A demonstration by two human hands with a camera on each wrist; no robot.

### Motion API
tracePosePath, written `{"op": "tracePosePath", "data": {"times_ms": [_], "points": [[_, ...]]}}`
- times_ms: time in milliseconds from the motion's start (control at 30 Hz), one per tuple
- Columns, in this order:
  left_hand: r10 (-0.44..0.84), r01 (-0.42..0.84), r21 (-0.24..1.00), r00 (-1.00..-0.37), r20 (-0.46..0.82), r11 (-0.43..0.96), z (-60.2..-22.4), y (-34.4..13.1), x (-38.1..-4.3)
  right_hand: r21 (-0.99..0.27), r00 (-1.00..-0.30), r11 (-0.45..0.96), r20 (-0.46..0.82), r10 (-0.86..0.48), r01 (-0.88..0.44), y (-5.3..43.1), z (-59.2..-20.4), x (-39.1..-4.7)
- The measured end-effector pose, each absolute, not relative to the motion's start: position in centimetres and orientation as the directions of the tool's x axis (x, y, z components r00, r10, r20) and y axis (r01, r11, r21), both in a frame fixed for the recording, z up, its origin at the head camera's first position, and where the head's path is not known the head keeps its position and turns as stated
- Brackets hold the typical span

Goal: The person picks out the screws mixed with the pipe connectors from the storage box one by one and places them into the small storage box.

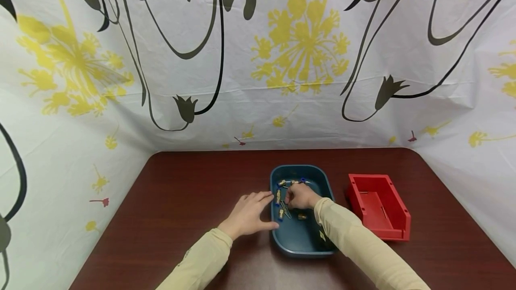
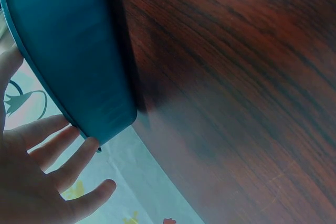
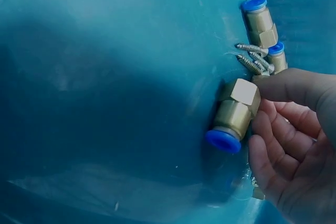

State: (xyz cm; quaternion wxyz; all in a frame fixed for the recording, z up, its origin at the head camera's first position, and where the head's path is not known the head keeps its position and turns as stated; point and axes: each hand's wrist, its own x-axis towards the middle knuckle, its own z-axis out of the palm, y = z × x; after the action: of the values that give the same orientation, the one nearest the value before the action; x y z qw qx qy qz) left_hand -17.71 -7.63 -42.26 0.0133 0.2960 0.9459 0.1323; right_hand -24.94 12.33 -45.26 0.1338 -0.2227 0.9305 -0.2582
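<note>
A blue-green tray [image 1: 300,243] holds several brass push-in fittings with blue collars and several small screws [image 1: 285,209]. My left hand [image 1: 251,214] touches the tray's left rim with spread fingers; in the left wrist view its fingertips rest along the edge of the tray [image 2: 79,61]. My right hand [image 1: 302,196] is down inside the tray, fingers bent, among the fittings and screws. In the right wrist view one large fitting [image 3: 233,111] lies in front of the thumb and index tips, with screws [image 3: 254,59] just beyond. Those tips are partly hidden, so any pinched piece does not show.
To the right of the tray stands a red open-front bin [image 1: 379,205] with a few thin screws in it. Both containers rest on a dark wood-grain table [image 1: 193,191]. A patterned white cloth [image 1: 242,70] hangs behind and beside the table.
</note>
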Motion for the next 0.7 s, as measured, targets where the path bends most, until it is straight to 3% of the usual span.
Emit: {"op": "tracePosePath", "data": {"times_ms": [700], "points": [[0.557, 0.549, 0.271, -0.829, 0.054, 0.791, -42.3, -7.6, -17.7, -0.633, -0.827, 0.688, -0.131, -0.547, -0.354, 13.1, -43.5, -25.4]]}}
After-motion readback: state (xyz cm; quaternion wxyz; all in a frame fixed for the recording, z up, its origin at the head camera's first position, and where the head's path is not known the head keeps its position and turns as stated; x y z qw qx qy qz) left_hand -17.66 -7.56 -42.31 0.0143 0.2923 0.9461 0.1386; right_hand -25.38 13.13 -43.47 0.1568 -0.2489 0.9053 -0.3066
